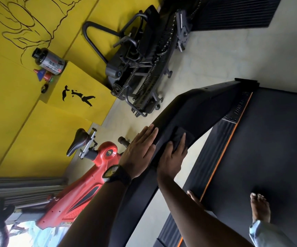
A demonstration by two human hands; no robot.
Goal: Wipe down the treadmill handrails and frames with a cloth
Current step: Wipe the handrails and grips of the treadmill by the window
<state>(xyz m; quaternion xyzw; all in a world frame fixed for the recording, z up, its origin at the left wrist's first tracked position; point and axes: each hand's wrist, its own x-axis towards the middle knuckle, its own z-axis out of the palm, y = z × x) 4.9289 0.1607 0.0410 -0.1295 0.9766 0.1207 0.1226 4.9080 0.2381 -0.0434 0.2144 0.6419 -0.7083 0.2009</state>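
Head view: left hand (140, 148) flat on treadmill frame (197, 107); right hand (171, 158), fingers (180, 142) straight, presses and half-hides black cloth (178, 133).

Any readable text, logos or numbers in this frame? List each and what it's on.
Treadmill side rail: white lettering, possibly ending "NESS", too blurred to confirm.
Canister label: print too blurred to read.
Red exercise bike emblem: unreadable.
Watch face: unreadable.

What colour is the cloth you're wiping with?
The cloth is black, pressed under the right hand; head view.
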